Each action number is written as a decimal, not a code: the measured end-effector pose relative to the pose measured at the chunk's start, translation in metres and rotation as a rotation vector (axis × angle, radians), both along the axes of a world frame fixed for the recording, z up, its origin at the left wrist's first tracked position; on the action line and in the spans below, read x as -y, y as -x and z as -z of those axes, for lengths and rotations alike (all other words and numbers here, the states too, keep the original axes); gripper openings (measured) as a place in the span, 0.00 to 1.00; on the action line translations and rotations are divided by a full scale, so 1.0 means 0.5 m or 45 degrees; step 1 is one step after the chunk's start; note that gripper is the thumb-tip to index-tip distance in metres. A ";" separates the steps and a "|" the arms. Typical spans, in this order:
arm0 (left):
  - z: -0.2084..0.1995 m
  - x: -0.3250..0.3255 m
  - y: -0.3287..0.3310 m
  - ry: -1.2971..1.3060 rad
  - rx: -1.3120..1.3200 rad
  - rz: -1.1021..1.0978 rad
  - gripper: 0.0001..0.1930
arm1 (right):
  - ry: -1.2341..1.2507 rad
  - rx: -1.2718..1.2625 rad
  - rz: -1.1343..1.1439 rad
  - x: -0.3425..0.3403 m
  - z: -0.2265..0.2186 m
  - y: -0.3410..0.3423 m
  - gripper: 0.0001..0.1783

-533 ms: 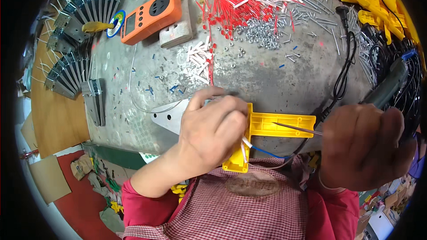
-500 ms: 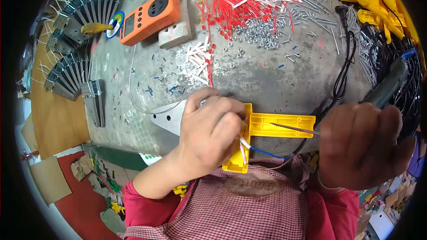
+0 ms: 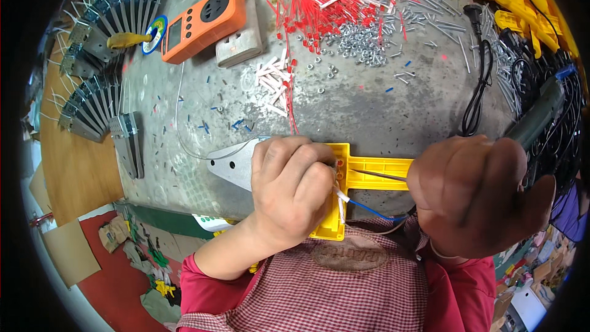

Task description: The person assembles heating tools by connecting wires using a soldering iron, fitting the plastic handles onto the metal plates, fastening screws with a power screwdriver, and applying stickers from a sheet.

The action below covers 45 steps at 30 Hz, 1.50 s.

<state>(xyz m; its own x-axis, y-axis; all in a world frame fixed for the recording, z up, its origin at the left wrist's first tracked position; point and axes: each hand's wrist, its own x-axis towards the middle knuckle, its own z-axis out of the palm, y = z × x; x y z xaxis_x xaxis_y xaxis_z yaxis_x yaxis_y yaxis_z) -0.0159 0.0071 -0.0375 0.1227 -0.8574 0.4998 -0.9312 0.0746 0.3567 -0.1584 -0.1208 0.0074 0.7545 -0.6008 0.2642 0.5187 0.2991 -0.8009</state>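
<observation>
Right hand (image 3: 479, 197) shifting left, gripping slim metal-shafted tool (image 3: 378, 174), tip nearing crossbar of yellow T-shaped handle shell (image 3: 387, 164), lower centre of frame. Left hand (image 3: 292, 187) curling over shell; hidden fingertips, cannot tell hold. Probably fitting wiring; next move calling for steady shell, careful tip.

We had brought our right hand (image 3: 479, 197) leftward, so that it now hid the outer stem of the yellow plastic T-shaped housing (image 3: 376, 184), and its thin dark metal shaft (image 3: 382, 176) pointed nearer the crosspiece. Our left hand (image 3: 292, 190) had drawn its upper fingers slightly toward us.
</observation>
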 end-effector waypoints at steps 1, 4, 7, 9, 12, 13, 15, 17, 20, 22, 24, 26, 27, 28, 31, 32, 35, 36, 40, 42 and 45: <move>-0.003 0.001 0.001 0.002 -0.004 -0.002 0.16 | 0.000 0.000 -0.004 -0.002 -0.001 -0.003 0.30; -0.005 0.001 -0.001 -0.046 -0.032 0.045 0.15 | 0.082 -0.120 0.003 -0.008 -0.008 -0.015 0.34; 0.000 -0.002 -0.008 -0.104 -0.050 0.040 0.10 | 0.245 -0.353 0.017 -0.014 -0.010 -0.034 0.40; 0.003 0.002 -0.008 -0.087 -0.095 0.019 0.11 | 0.284 -0.355 -0.007 -0.018 -0.010 -0.048 0.40; -0.024 0.015 -0.015 -0.189 -0.412 0.024 0.11 | 0.347 -0.356 -0.051 -0.019 -0.014 -0.071 0.40; -0.037 0.025 -0.014 -0.172 -0.420 0.019 0.11 | 0.382 -0.361 -0.058 -0.015 -0.016 -0.080 0.40; -0.063 0.029 -0.005 0.417 -1.385 -0.229 0.09 | 0.488 -0.387 -0.260 -0.003 -0.011 -0.089 0.38; -0.107 0.049 0.007 0.474 -1.186 -0.073 0.09 | 0.863 0.031 -0.137 -0.023 0.012 -0.110 0.12; -0.143 0.080 0.025 0.536 -0.524 0.264 0.07 | 0.921 0.092 -0.107 0.029 0.005 -0.146 0.11; -0.127 0.093 0.050 0.551 -0.445 0.175 0.07 | 0.890 0.141 -0.096 0.072 0.036 -0.180 0.09; -0.133 0.095 0.032 0.596 -0.534 0.186 0.03 | 0.829 0.158 -0.067 0.069 0.047 -0.182 0.08; -0.115 0.099 0.062 0.698 -0.530 0.096 0.03 | 0.774 0.176 -0.040 0.058 0.047 -0.172 0.07; -0.109 0.094 0.077 0.802 -0.517 0.014 0.03 | 0.745 0.189 -0.025 0.050 0.046 -0.165 0.07; -0.129 0.085 0.069 0.551 -0.646 0.220 0.01 | 0.752 0.183 0.033 0.049 0.029 -0.146 0.06; -0.155 0.090 0.044 0.526 -1.066 0.184 0.10 | 0.670 0.212 0.110 0.004 0.008 -0.101 0.06; -0.157 0.089 0.032 0.526 -1.244 0.118 0.15 | 0.628 0.253 0.098 -0.007 0.009 -0.097 0.07; -0.124 0.032 -0.032 0.294 -0.578 0.240 0.28 | 0.987 -0.078 0.343 0.051 -0.024 -0.076 0.08; -0.114 0.031 -0.038 0.186 -0.256 0.342 0.35 | 1.372 -0.454 0.606 0.109 -0.048 -0.062 0.10; -0.083 -0.061 0.061 -0.342 0.017 0.035 0.23 | 1.718 -0.609 0.517 0.120 -0.029 -0.031 0.15; -0.064 -0.077 0.062 -0.330 0.078 0.018 0.23 | 1.380 -0.776 0.210 0.054 -0.003 0.007 0.16; -0.061 -0.091 0.067 -0.481 0.106 -0.014 0.21 | 1.635 -0.826 0.169 0.005 0.026 -0.004 0.18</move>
<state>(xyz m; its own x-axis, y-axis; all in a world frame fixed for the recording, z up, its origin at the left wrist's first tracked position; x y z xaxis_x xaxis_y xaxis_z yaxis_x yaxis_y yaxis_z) -0.0493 0.0525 -0.0070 0.1050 -0.9819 0.1578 -0.9582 -0.0574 0.2802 -0.1564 -0.1234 -0.0055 0.9073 -0.2900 0.3046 -0.0676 -0.8154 -0.5750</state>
